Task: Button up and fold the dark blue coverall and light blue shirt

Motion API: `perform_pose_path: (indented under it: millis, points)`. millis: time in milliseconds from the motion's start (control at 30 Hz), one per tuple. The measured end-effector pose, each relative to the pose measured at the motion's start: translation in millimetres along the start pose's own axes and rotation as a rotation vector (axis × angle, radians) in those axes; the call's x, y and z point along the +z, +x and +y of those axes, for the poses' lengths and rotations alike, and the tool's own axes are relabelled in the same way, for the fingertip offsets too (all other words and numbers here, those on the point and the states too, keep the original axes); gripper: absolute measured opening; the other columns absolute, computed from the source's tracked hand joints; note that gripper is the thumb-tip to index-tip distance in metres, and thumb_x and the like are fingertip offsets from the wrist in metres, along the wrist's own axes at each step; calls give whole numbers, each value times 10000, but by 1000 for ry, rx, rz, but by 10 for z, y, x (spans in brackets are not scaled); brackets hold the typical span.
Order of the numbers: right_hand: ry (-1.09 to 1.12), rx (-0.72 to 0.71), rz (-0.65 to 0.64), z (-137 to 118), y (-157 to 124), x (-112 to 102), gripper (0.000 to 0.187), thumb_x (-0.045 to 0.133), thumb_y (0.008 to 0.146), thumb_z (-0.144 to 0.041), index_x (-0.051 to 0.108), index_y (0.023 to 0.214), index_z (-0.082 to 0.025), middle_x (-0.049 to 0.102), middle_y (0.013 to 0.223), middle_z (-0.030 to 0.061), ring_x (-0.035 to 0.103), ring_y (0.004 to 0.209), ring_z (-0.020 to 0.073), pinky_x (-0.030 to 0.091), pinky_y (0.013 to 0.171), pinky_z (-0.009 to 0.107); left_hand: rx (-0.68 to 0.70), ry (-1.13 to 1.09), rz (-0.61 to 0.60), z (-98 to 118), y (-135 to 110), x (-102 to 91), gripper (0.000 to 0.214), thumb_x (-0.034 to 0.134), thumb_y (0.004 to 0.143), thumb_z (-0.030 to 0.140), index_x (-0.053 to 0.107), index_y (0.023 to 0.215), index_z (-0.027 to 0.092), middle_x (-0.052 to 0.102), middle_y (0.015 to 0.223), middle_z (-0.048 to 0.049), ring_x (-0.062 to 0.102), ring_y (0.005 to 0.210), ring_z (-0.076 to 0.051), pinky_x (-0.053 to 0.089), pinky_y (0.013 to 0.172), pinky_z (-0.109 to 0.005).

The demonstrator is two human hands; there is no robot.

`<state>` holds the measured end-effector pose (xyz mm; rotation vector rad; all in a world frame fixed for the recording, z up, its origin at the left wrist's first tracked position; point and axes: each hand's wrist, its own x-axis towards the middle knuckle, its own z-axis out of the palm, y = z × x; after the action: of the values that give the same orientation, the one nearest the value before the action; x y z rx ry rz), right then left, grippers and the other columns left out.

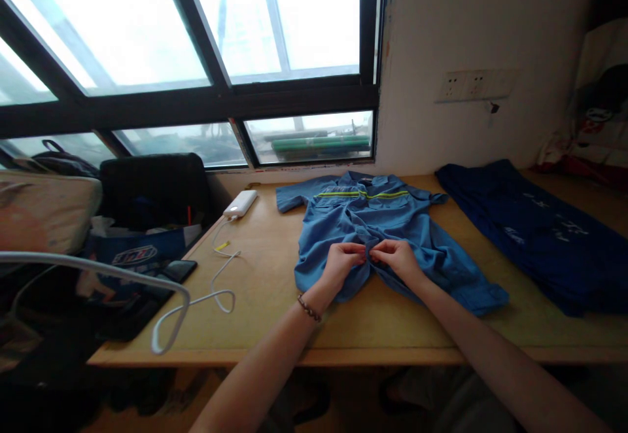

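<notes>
A blue short-sleeved work shirt (324, 224) lies front up on the wooden table, its collar toward the wall and a yellow stripe across the chest. My left hand (345, 259) pinches one side of the front opening near the lower hem. Close beside it, my right hand (396, 258) pinches the other side, the fingertips of both hands almost meeting. The cloth between them is lifted and bunched in folds. Any button there is too small to make out. A beaded bracelet (309, 309) circles my left wrist.
A folded dark blue garment (534, 237) with white lettering lies at the right of the table (265, 328). At the left are a white power bank (241, 204) with a white cable (216, 282) and a dark phone (179, 269) at the edge. A black chair (156, 188) stands beyond.
</notes>
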<state>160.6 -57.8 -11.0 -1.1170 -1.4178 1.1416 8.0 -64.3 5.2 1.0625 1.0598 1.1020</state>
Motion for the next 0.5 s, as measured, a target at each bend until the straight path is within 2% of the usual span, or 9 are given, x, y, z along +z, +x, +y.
perform_pose_path:
  millis: [100, 200, 267, 367, 500]
  points:
    - [-207, -126, 51, 26, -29, 19, 159, 644, 638, -328, 642, 636, -168, 649, 619, 25, 580, 576, 160, 429, 568, 263, 25, 48, -5, -16, -16, 13, 154, 664, 504, 106, 681, 657, 97, 630, 604, -30, 549, 550, -111, 435, 570, -220]
    - [-429, -251, 88, 25, -70, 28, 130, 593, 695, -303, 616, 649, -184, 642, 637, 16, 578, 589, 155, 412, 574, 255, 5, 19, -18, -36, -28, 45, 152, 678, 555, 192, 673, 679, 105, 627, 646, -36, 556, 592, -114, 432, 576, -214]
    - [-569, -320, 98, 9, -97, 35, 111, 558, 723, -271, 590, 653, -191, 634, 638, 13, 575, 594, 151, 396, 579, 248, -14, -5, 13, -56, -24, 71, 203, 688, 577, 264, 654, 696, 102, 616, 662, -40, 552, 600, -109, 430, 570, -210]
    - [-757, -404, 106, -13, -126, 53, 99, 520, 731, -219, 548, 639, -196, 609, 606, 9, 558, 573, 147, 367, 562, 241, -2, 30, 88, -92, -1, 101, 282, 735, 526, 310, 600, 664, 104, 571, 602, -12, 513, 543, -85, 398, 513, -190]
    - [-811, -440, 102, -29, -145, 75, 101, 498, 737, -204, 509, 637, -200, 586, 592, 3, 548, 569, 143, 357, 555, 235, 16, -2, 103, -126, 15, 106, 333, 759, 484, 321, 551, 649, 119, 522, 552, 29, 483, 504, -65, 378, 492, -179]
